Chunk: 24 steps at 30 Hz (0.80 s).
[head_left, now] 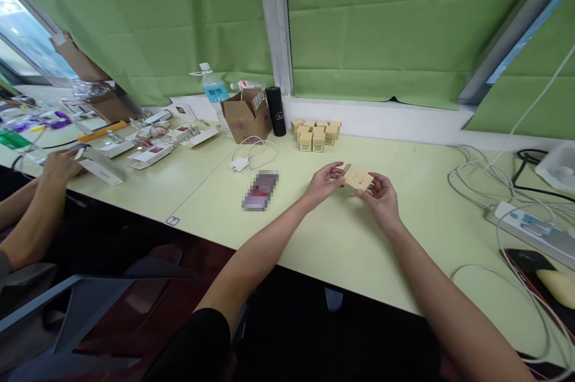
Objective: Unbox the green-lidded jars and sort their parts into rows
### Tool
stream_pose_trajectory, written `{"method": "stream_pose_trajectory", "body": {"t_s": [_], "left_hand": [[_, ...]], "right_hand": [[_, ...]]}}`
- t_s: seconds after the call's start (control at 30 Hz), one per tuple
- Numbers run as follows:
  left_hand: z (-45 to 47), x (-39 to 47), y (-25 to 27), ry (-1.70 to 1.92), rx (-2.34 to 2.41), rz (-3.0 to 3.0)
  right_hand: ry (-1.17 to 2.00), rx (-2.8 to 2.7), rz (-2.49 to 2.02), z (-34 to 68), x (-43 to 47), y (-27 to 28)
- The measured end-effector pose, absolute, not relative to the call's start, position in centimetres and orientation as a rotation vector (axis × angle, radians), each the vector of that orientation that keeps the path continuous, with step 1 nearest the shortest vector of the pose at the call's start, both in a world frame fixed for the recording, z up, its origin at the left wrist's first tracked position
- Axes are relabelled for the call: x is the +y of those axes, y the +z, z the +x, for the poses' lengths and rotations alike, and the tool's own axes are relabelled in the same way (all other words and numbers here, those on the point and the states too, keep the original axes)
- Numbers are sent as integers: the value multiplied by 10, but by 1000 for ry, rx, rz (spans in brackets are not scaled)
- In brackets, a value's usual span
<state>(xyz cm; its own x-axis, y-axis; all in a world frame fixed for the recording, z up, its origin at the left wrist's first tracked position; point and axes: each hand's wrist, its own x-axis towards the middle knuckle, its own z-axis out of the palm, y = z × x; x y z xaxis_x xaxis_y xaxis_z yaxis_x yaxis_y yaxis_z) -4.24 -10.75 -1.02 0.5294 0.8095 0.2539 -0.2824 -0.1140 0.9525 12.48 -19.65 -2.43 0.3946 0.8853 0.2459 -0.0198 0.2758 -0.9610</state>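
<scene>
So, flat tan carton (358,179) between left hand (324,184) and right hand (381,196), both pinching it
Plain face, few tiny marks I can't read; gripped edges partly covered, underside's out of sight.

Daylight glares through the far-left window (26,26); edges stretch.
</scene>
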Motion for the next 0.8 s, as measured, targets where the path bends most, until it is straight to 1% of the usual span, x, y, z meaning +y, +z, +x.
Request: {"method": "stream_pose_trajectory", "body": {"t_s": [0.13, 0.33, 0.47, 0.63, 0.8], "left_hand": [[-47, -109, -7, 993, 446, 1508], [-54, -107, -4, 965, 529, 1777], [-56, -105, -4, 948, 549, 1847], [-60, -109, -2, 927, 573, 1994], [-63, -117, 3, 851, 593, 2050]], "right_hand": [[819, -916, -1066, 126, -195, -25], [958, -923, -1039, 129, -196, -23], [997, -931, -996, 129, -199, -19], [983, -923, -1043, 129, -202, -16], [854, -978, -1134, 127, -204, -9]]}}
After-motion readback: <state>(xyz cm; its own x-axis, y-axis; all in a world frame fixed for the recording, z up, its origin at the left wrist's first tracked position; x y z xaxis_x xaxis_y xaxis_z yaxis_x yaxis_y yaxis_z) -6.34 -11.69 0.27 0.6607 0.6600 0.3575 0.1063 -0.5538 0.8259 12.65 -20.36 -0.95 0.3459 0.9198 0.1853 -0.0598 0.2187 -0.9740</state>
